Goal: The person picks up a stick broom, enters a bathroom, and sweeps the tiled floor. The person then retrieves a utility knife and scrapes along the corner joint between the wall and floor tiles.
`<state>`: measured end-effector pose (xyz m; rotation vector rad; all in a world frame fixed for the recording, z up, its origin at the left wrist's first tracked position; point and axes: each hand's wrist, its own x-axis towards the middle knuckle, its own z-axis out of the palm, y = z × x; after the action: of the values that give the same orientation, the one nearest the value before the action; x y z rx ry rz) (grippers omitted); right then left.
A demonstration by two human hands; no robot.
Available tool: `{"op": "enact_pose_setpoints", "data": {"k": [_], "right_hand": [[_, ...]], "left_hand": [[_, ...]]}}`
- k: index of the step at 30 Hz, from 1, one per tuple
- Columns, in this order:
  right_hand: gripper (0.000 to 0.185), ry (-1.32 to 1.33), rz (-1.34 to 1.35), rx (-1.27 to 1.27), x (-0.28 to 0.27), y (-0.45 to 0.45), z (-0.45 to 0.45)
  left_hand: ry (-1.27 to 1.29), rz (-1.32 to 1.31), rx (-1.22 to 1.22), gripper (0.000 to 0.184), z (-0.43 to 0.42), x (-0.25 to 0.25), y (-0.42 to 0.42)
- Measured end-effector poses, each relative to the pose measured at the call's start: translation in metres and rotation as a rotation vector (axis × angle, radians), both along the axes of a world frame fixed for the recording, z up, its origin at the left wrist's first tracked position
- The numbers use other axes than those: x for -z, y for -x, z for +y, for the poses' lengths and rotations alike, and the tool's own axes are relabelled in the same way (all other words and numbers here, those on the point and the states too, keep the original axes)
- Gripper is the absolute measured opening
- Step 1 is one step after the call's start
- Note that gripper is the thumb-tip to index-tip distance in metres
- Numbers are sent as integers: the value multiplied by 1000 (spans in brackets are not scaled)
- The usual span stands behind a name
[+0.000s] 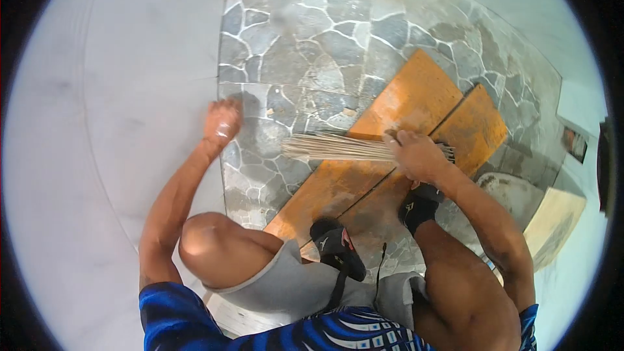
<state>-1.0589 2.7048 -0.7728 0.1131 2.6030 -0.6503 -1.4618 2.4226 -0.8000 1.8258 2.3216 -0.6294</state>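
Grasped in right hand (421,157), one stick broom (338,147), left hand (222,121) seemingly clenched, two orange boards (409,101)

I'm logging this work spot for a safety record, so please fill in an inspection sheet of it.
Surface: stone-patterned floor with pale joints and dark, damp-looking patches; orange boards lie on it, scuffed, a dark gap between them.
Job's things: stick bundle, lying across or just above the boards.
Clutter: small pale bits on the floor; a pale, box-like block at the right.
Grips: right hand closed around the bundle; left hand curled near the floor's left edge, blurred, nothing seen in it.
Cables: nothing seen, only a dark cord by the shorts.
Surroundings: plain pale surface at the left.
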Motion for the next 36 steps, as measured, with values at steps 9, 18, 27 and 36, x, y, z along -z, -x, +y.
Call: {"op": "enact_pose_setpoints", "data": {"k": [9,18,27,36], "right_hand": [[45,3,169,100,-12,-2,27],[26,146,20,618,-145,-61,88],[33,-82,-372,191,-356,-119,94],[26,128,-417,240,-444,31,55]], "left_hand": [[129,-509,-995,34,-139,-111,-146],[42,-733,-1469,32,-241,-328,-388],[-348,-962,-2098,30,-235,-529,-525],[-1003,-1030,-2671,27,-230,-584,-593]]}}
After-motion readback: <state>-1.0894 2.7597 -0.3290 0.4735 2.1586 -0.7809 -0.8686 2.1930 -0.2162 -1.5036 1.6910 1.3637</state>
